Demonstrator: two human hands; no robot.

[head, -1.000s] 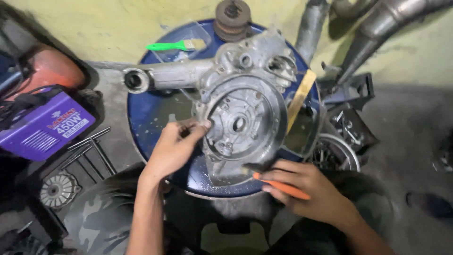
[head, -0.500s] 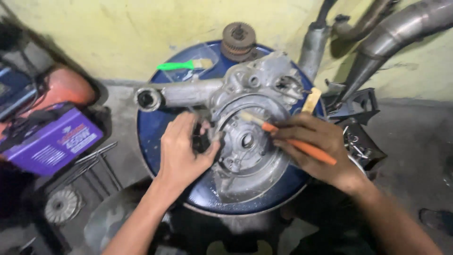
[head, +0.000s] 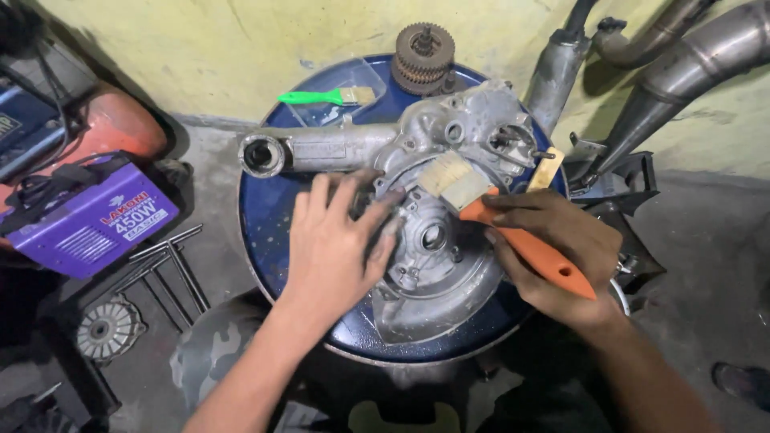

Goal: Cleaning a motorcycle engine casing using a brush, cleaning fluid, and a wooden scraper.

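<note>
A grey metal engine casing with a long arm to the left lies on top of a blue drum. My left hand rests flat on the casing's left side, fingers spread. My right hand grips a paintbrush with an orange handle; its pale bristles press on the casing's upper part.
A green-handled brush and a rusty gear cluster sit at the drum's far edge. A purple box-shaped machine and an orange tank stand at left. Metal rods and a round finned part lie on the floor. Exhaust pipes lean at right.
My right hand has brought the orange brush up from the casing's lower edge to its upper part. My left hand has flattened on the casing.
</note>
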